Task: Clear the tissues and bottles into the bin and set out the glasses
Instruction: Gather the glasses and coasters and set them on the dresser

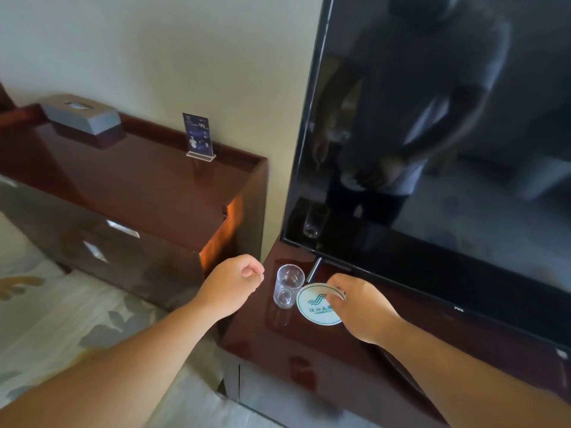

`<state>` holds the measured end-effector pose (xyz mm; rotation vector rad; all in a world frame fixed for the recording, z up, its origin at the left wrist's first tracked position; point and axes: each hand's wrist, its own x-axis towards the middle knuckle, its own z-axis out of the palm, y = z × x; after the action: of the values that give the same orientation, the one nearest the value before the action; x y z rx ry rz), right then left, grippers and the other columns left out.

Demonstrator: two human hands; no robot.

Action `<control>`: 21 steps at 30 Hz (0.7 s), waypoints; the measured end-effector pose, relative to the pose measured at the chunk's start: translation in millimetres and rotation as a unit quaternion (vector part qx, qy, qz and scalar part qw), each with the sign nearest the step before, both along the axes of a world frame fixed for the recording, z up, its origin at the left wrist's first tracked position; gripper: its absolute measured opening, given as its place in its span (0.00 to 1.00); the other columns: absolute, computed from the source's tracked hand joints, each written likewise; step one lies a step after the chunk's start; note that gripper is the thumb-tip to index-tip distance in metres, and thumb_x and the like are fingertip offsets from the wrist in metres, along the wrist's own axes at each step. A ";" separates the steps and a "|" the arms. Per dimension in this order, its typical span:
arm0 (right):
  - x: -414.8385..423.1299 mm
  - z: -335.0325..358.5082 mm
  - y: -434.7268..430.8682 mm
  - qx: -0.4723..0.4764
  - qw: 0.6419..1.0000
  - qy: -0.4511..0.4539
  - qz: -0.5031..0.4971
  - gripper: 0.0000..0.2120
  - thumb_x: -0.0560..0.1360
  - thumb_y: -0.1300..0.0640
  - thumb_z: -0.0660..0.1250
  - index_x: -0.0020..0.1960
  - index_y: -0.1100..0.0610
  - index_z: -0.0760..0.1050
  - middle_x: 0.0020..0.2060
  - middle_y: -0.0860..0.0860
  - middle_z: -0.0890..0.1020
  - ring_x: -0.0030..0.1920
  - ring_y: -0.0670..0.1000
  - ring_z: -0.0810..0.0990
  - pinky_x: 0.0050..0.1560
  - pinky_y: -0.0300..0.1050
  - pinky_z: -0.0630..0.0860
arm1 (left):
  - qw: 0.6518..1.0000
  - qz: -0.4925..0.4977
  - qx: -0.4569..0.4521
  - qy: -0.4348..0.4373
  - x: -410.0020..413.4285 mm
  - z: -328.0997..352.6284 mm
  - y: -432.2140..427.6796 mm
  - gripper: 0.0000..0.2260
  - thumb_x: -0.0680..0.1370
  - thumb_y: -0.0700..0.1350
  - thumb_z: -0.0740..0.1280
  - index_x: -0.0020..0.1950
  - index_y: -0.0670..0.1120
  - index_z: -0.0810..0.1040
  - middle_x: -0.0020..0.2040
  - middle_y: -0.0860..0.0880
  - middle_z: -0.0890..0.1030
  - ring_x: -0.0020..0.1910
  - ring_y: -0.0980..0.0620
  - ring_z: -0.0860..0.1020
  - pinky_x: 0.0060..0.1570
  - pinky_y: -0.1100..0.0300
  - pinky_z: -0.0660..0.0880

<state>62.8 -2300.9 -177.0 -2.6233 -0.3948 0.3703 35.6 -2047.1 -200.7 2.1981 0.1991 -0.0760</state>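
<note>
A clear drinking glass (287,287) stands upright on the dark wooden TV cabinet (309,344), just in front of the screen's left corner. Right beside it lies a round white coaster (316,307) with a green wave logo. My right hand (361,307) rests on the coaster's right side, fingers pinching its edge; a second coaster edge seems to show under the fingers. My left hand (231,282) hovers left of the glass, loosely curled, holding nothing and not touching the glass.
A large black TV (448,149) fills the right side and its metal foot (314,268) stands behind the glass. On the higher wooden dresser (139,186) at left are a grey tissue box (83,117) and a small acrylic sign (200,137). Patterned carpet (46,304) lies below.
</note>
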 end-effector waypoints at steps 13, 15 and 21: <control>10.5 -34.6 -19.8 -0.009 0.998 0.027 -0.060 0.04 0.77 0.53 0.62 0.44 0.45 0.71 0.39 0.43 0.79 0.40 0.44 0.77 0.33 0.38 0.69 | 0.997 -0.019 -0.030 0.073 27.4 -79.5 -27.4 0.32 0.71 0.50 0.72 0.72 0.56 0.63 0.63 0.52 0.72 0.57 0.56 0.74 0.49 0.63 0.70; 14.4 -40.9 -21.3 -0.008 0.997 0.035 -0.064 0.03 0.77 0.52 0.61 0.44 0.47 0.72 0.39 0.44 0.79 0.40 0.44 0.77 0.34 0.39 0.71 | 0.995 -0.008 -0.043 0.086 33.6 -93.3 -32.6 0.35 0.70 0.50 0.73 0.73 0.57 0.60 0.67 0.50 0.69 0.60 0.55 0.73 0.51 0.62 0.70; 27.4 -51.6 -21.5 -0.003 0.996 0.053 -0.070 0.03 0.77 0.52 0.61 0.46 0.48 0.73 0.40 0.44 0.79 0.40 0.45 0.77 0.33 0.39 0.71 | 0.996 0.000 -0.049 0.076 54.4 -119.0 -47.3 0.41 0.67 0.49 0.76 0.74 0.58 0.58 0.71 0.52 0.65 0.65 0.52 0.70 0.56 0.60 0.68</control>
<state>90.2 -2322.4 -228.6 -2.6057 -0.1750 0.4610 90.0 -2094.4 -319.6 2.0960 0.2751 -0.2492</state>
